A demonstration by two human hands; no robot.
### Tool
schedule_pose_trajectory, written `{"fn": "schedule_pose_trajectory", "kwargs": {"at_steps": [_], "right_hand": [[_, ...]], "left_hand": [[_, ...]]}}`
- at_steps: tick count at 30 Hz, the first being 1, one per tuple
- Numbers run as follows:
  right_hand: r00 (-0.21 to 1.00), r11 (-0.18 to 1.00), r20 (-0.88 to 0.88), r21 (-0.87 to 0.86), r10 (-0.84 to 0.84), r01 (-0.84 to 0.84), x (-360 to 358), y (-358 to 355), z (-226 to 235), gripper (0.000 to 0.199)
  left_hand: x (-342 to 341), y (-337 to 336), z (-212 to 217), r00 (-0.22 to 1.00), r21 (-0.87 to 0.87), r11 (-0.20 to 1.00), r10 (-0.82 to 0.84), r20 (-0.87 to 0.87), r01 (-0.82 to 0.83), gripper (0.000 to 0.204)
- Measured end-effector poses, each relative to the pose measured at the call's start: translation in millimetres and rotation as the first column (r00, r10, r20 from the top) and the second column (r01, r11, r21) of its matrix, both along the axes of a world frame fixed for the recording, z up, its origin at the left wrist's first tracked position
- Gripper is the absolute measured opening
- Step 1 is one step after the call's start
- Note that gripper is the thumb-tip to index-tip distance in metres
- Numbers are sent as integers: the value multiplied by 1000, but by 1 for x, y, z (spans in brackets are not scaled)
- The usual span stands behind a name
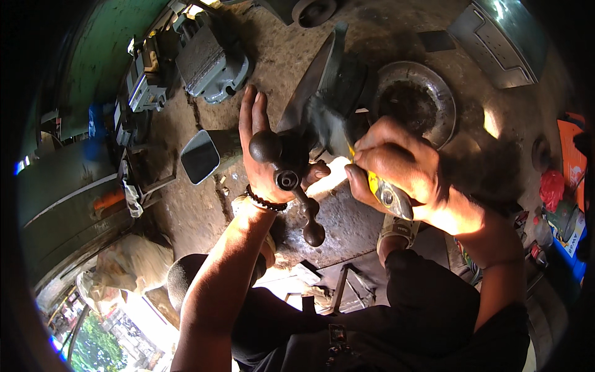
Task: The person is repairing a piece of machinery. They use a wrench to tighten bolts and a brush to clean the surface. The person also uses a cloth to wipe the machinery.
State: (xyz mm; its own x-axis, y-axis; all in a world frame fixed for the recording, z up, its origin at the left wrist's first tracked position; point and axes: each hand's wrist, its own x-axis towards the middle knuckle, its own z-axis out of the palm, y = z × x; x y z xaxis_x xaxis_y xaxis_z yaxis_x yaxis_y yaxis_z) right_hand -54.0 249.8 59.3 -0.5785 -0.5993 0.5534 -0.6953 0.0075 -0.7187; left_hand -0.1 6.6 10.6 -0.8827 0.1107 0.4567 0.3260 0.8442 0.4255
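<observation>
A dark bench vise [328, 93] stands on a grimy workbench [204, 204], its screw handle with ball ends [291, 186] pointing toward me. My left hand [260, 155] lies flat beside the vise, fingers stretched out, thumb [316, 172] tucked behind the handle near a bright, sunlit piece at the jaws. A beaded bracelet circles that wrist. My right hand [396, 167] is closed around a yellow-handled tool [387, 193], its working end hidden at the vise jaws.
A round metal disc [427, 99] lies right of the vise. A grey machine part [214, 62] and a small mirror [199, 156] sit to the left. A metal box [496, 43] is at top right; red and orange items [558, 186] crowd the right edge.
</observation>
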Motion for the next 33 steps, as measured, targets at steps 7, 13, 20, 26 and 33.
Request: {"fn": "schedule_pose_trajectory", "kwargs": {"at_steps": [7, 13, 20, 26, 33], "right_hand": [[995, 996, 83, -81, 47, -40, -10, 13, 23, 20], [974, 996, 212, 27, 77, -84, -22, 6, 27, 18], [946, 997, 316, 23, 68, -79, -36, -22, 17, 13], [994, 982, -24, -159, -103, 98, -66, -36, 23, 14], [945, 999, 327, -41, -20, 35, -51, -12, 27, 13]], "left_hand": [[-1, 2, 0, 999, -28, 999, 37, -7, -37, 130], [0, 0, -1, 1000, 49, 999, 16, 10, -17, 130], [0, -1, 2, 999, 21, 1000, -11, 30, 11, 109], [-2, 3, 4, 1000, 0, 1000, -13, 16, 13, 97], [-2, -2, 1, 999, -16, 999, -32, 9, 32, 104]]}}
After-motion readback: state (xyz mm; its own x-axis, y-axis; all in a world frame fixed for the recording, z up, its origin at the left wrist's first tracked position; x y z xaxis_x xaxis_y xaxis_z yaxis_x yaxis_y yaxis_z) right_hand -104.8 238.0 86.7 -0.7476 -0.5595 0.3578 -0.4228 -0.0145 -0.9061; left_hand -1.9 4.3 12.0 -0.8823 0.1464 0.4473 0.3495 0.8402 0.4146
